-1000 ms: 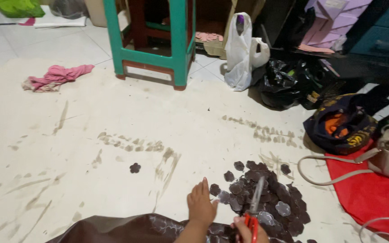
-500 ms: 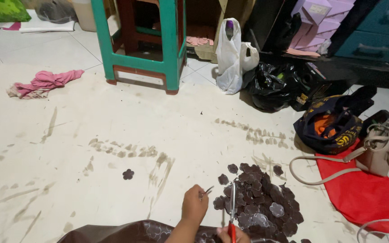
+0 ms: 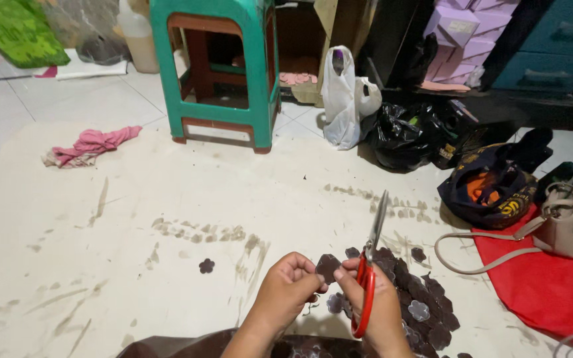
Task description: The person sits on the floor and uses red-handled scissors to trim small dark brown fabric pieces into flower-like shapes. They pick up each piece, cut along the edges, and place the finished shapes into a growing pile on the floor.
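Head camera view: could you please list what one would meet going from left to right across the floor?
Pink cloth → lone flower cutout → left hand → dark cutout piece → red scissors → dark bag → beige handbag

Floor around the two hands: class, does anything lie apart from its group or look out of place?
One dark flower-shaped cutout lies alone on the bare floor, left of the left hand, apart from the pile of cutouts. A pink cloth lies crumpled near the green stool.
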